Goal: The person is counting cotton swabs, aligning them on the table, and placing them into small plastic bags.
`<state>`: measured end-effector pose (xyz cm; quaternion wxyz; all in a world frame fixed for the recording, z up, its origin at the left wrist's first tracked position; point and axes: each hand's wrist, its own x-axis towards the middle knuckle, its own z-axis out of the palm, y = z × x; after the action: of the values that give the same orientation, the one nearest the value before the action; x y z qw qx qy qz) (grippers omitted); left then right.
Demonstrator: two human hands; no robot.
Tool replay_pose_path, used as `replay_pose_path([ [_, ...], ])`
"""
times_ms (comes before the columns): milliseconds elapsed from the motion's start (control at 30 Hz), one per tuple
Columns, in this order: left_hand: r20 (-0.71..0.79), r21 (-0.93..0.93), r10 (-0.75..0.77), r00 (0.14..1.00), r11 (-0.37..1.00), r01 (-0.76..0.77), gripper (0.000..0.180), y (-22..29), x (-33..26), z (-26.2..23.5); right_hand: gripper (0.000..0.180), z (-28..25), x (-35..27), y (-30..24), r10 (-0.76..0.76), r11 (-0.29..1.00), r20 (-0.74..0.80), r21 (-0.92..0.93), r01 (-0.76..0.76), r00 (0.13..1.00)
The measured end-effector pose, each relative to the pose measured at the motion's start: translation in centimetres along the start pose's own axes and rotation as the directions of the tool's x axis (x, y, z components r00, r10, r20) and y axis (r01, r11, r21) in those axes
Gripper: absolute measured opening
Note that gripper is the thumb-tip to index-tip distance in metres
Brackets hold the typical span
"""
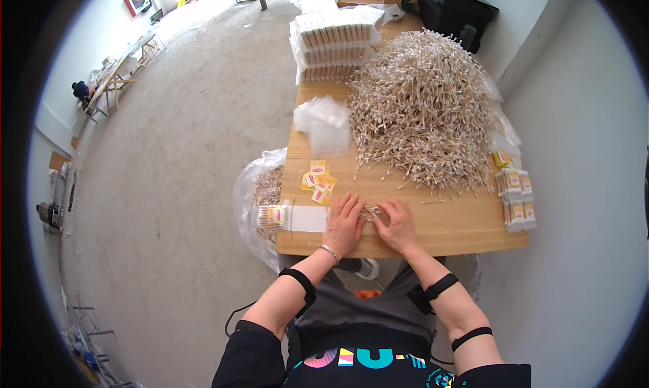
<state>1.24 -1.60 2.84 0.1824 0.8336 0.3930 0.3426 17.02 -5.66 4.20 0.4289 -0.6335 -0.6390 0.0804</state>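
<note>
A small bunch of cotton swabs (369,214) lies between my two hands near the table's front edge. My left hand (343,227) presses against the bunch from the left, its fingers pointing forward. From the right, my right hand (397,224) closes thumb and fingers on the same swabs. Left of my left hand is a white rectangular card or block (310,219). Beside it, at the table's left edge, a clear pack of swabs (272,216) bears a yellow label. Loose yellow-and-white labels (319,181) lie just beyond.
A large heap of loose cotton swabs (429,110) covers the table's far right. Clear plastic bags (326,124) and stacked swab packs (336,43) stand at the far left. Small labelled packs (516,198) line the right edge. A plastic sack (249,192) sits below the left edge.
</note>
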Motion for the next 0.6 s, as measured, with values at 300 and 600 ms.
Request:
replay_pose_path([
  [300, -0.017, -0.081, -0.044, 0.999, 0.996, 0.043, 0.027, 0.0, 0.1, 0.5, 0.012, -1.5, -1.3, 2.5, 0.097, 0.991, 0.142, -0.108, -0.082, 0.985],
  [600, 0.008, -0.065, 0.049, 0.999, 0.997, -0.049, 0.020, -0.6, -0.2, -0.1, 0.009, -3.6, 0.5, 5.0, 0.298, 0.910, -0.041, -0.291, -0.297, 0.954],
])
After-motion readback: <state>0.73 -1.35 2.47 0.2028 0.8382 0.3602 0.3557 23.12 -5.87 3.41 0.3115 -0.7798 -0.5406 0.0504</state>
